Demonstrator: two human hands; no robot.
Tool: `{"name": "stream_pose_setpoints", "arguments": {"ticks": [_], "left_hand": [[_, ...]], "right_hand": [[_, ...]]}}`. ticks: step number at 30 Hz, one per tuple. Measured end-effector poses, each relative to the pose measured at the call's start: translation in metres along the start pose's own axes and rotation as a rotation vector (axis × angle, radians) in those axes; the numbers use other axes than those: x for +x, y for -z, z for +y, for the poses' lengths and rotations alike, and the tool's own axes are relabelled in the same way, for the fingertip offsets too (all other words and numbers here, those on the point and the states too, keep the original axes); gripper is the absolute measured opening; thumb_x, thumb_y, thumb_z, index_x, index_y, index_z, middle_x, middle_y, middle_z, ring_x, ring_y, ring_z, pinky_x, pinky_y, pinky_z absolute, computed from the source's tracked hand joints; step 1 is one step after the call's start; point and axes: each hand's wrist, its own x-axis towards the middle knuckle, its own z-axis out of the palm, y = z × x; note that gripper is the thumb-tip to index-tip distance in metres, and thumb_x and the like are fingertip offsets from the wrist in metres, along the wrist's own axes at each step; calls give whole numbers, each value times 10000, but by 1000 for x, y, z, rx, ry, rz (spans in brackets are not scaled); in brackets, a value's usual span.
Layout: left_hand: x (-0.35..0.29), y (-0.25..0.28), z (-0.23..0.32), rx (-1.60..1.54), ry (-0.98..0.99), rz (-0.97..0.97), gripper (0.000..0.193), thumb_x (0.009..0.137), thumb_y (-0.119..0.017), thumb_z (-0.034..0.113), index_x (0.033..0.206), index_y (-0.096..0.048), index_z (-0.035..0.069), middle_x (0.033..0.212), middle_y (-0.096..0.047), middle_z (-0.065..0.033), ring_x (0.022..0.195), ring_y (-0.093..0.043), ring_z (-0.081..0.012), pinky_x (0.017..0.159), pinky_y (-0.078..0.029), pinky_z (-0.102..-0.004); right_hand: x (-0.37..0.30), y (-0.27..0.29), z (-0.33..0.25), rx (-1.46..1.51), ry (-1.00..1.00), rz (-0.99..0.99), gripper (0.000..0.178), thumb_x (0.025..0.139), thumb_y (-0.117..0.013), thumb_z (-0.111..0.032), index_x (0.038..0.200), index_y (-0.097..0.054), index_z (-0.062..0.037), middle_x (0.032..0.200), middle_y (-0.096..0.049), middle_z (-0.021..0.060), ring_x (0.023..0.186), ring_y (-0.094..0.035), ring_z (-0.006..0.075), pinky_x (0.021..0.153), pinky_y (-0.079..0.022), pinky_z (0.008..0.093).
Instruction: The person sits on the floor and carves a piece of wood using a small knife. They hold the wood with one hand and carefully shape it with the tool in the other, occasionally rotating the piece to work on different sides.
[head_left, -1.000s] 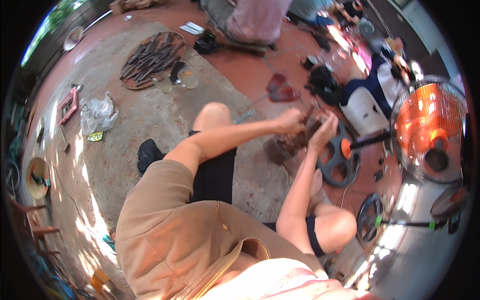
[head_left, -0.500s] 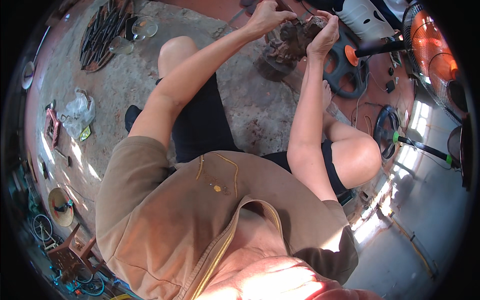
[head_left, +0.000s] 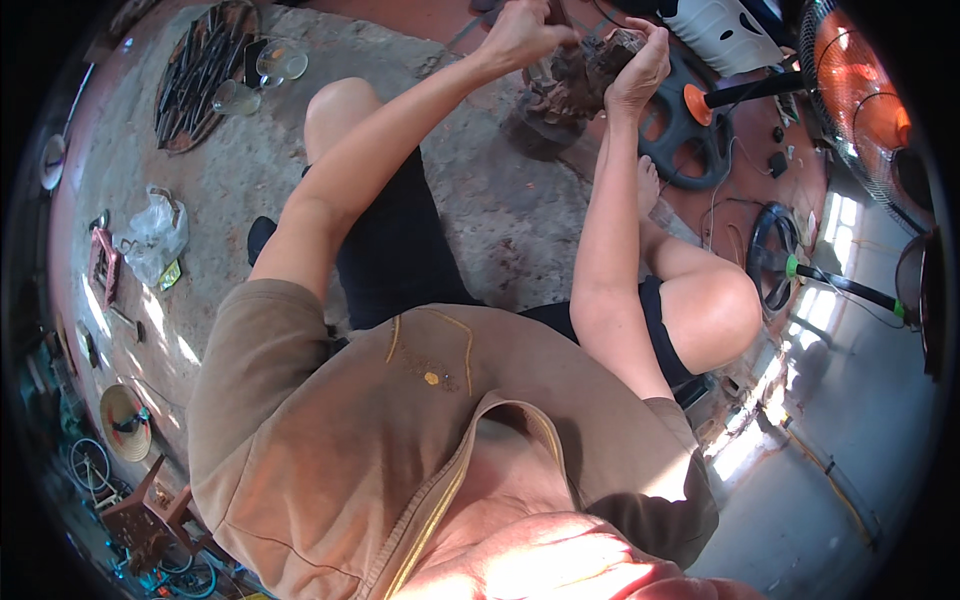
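At the far side, a brown, knobbly carved wooden piece (head_left: 572, 82) stands tilted over a dark round block (head_left: 540, 138). My right hand (head_left: 640, 75) grips its right side, fingers curled over the top edge. On the upper left of the carving is my left hand (head_left: 522, 36), its fingers bent and pressed together. Whatever they pinch is hidden or too small to name.
A round tray of dark slender tools (head_left: 205, 75) lies far left beside two glass mugs (head_left: 282, 64). Nearer are a clear plastic bag (head_left: 155, 238) and a straw hat (head_left: 126, 422). An orange fan (head_left: 855, 85) and its dark base (head_left: 690, 130) stand at right.
My left hand has shifted slightly left and down along the carving's upper edge. The right hand keeps its grip, having moved a little left, and the whole view has shifted slightly.
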Motion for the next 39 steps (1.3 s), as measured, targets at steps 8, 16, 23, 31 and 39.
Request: {"name": "stream_pose_setpoints", "arguments": {"ticks": [8,16,23,31,39], "left_hand": [[-5,-18,2,83,-55,-4,317,821,-723,269,970,-714,-11,786,-698,-110,706,-614,-124,649,-481,-329],[3,2,3,-223,111,-8,247,809,-695,222,844,-703,-22,695,-660,-77,619,-591,-132,580,-469,-323],[-1,-14,-7,-125,112,42,248,783,-737,252,800,-743,5,665,-656,-44,594,-563,-93,539,-441,-277],[-4,1,22,-258,222,61,224,801,-682,192,804,-659,-31,668,-629,-73,612,-583,-143,576,-462,-324],[-20,-23,17,44,-49,102,274,780,-726,257,846,-717,-9,647,-644,-91,586,-573,-108,539,-452,-317]], "right_hand": [[-4,-3,-5,-145,156,31,477,999,-309,-308,848,-627,14,800,-608,69,748,-538,163,733,-417,314],[-5,1,-6,-97,110,47,457,985,-310,-278,827,-622,15,767,-609,74,731,-536,178,722,-413,315],[-9,5,-6,-272,191,52,439,969,-318,-253,755,-593,14,753,-634,111,705,-556,214,681,-412,335],[-9,-1,-11,-262,218,100,420,945,-335,-231,706,-561,31,691,-614,159,641,-546,276,635,-408,370],[-18,-5,-10,-398,315,181,369,932,-340,-176,707,-555,21,662,-568,159,625,-522,311,616,-393,392]]}}
